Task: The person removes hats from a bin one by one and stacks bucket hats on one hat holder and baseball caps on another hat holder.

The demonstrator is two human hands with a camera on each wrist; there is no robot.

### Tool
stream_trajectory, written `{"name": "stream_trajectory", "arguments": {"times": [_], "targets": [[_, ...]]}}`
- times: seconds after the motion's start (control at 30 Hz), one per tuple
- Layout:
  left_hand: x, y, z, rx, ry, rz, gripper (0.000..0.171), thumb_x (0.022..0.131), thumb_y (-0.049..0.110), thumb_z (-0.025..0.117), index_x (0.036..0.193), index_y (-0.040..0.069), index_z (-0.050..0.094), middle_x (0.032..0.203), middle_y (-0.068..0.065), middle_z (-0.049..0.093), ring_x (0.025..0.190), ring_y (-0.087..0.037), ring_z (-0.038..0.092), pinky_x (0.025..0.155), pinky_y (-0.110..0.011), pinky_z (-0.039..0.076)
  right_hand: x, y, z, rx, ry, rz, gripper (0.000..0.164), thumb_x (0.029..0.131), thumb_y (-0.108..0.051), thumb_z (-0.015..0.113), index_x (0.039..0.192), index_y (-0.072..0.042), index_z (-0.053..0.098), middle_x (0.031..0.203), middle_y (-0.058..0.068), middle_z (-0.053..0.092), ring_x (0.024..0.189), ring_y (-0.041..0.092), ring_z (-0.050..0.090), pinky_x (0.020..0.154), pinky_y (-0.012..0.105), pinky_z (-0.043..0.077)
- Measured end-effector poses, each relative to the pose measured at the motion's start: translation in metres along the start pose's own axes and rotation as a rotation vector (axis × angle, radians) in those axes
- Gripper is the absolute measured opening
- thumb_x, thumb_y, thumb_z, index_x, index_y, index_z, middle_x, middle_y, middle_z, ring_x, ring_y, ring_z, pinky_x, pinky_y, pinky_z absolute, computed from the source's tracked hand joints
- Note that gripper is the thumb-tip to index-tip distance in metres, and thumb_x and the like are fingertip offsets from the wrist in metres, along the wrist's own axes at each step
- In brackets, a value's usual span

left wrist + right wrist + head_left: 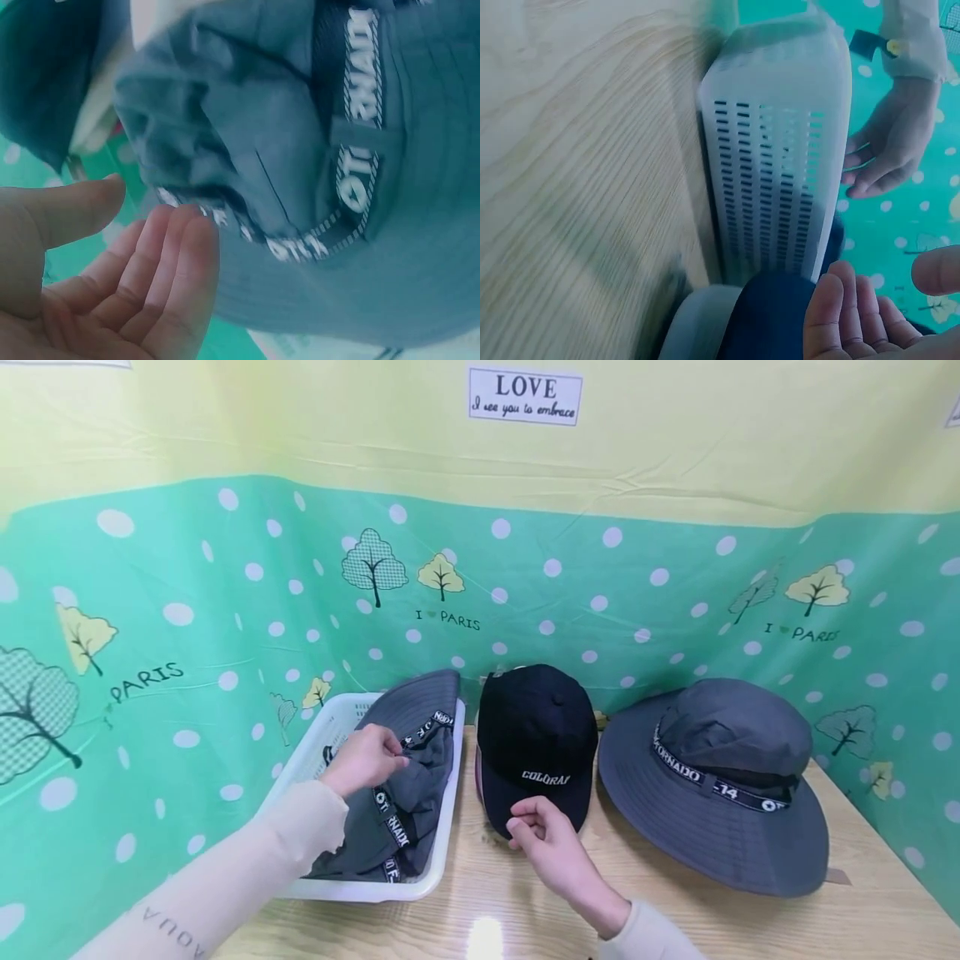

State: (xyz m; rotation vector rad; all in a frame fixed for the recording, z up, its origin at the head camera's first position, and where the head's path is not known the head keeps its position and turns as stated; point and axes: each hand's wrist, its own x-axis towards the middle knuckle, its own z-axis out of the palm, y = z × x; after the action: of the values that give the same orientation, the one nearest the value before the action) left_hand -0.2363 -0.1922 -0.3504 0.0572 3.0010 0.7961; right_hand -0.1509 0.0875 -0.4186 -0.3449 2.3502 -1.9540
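Note:
A dark grey wide-brimmed hat (422,695) with a lettered band lies crumpled in the white basket (431,885). My left hand (366,760) hovers over this hat; in the left wrist view its relaxed fingers (187,277) overlap the hat's band, the thumb apart from them and nothing gripped. A black baseball cap (536,718) with white lettering on its front stands right of the basket, its visor toward me. My right hand (553,852) is at the visor, fingers loosely bent, holding nothing. In the right wrist view its thumb and fingers are spread apart.
Another grey wide-brimmed hat (735,735) with a lettered band sits on the wooden table (517,910), right of the cap. Behind everything hangs a green and yellow curtain (480,560) with dots and trees. The basket's slotted side wall (772,150) faces the cap.

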Motion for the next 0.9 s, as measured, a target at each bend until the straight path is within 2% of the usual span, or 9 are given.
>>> {"name": "stream_trajectory", "arguments": {"times": [0.13,0.47,0.67,0.8,0.9], "targets": [[0.008,-0.012,-0.005,-0.013,-0.005,-0.009,0.02,0.083,0.017,0.072,0.093,0.002,0.065,0.092,-0.011,0.065,0.086,-0.028,0.061,0.078,-0.044,0.05,0.005,-0.001,0.01,0.021,-0.03,-0.012,0.027,0.094,-0.011,0.058,0.112,0.009,0.052,0.09,0.01,0.059,0.074,0.019,0.063,0.068,0.029,0.053],[0.021,-0.037,-0.014,-0.015,0.0,0.002,0.026,0.083,0.016,0.071,0.098,-0.003,0.063,0.095,-0.017,0.065,0.087,-0.033,0.061,0.079,-0.046,0.05,0.012,-0.002,0.033,0.01,-0.106,-0.01,0.021,0.094,-0.009,0.056,0.11,0.004,0.052,0.089,0.009,0.059,0.073,0.022,0.062,0.064,0.03,0.053],[0.031,-0.048,-0.017,-0.016,-0.024,-0.049,0.031,0.086,0.017,0.069,0.106,-0.006,0.061,0.103,-0.022,0.063,0.092,-0.037,0.06,0.08,-0.048,0.05,0.014,-0.002,0.046,0.036,-0.137,-0.005,0.024,0.094,-0.008,0.056,0.111,0.008,0.051,0.088,0.007,0.059,0.072,0.023,0.062,0.062,0.032,0.054],[0.039,-0.056,-0.019,-0.005,-0.032,-0.081,0.036,0.087,0.018,0.067,0.111,-0.008,0.059,0.111,-0.026,0.061,0.096,-0.04,0.059,0.08,-0.049,0.05,0.015,-0.005,0.053,0.041,-0.148,0.014,0.024,0.093,-0.005,0.055,0.11,0.011,0.051,0.086,0.009,0.059,0.069,0.023,0.062,0.063,0.039,0.055],[0.044,-0.063,-0.019,0.013,-0.023,-0.077,0.041,0.087,0.017,0.066,0.115,-0.011,0.057,0.118,-0.029,0.058,0.1,-0.043,0.058,0.083,-0.051,0.049,0.016,-0.005,0.058,0.052,-0.154,0.02,0.024,0.093,-0.004,0.055,0.11,0.012,0.051,0.085,0.013,0.06,0.066,0.018,0.061,0.062,0.036,0.055]]}}
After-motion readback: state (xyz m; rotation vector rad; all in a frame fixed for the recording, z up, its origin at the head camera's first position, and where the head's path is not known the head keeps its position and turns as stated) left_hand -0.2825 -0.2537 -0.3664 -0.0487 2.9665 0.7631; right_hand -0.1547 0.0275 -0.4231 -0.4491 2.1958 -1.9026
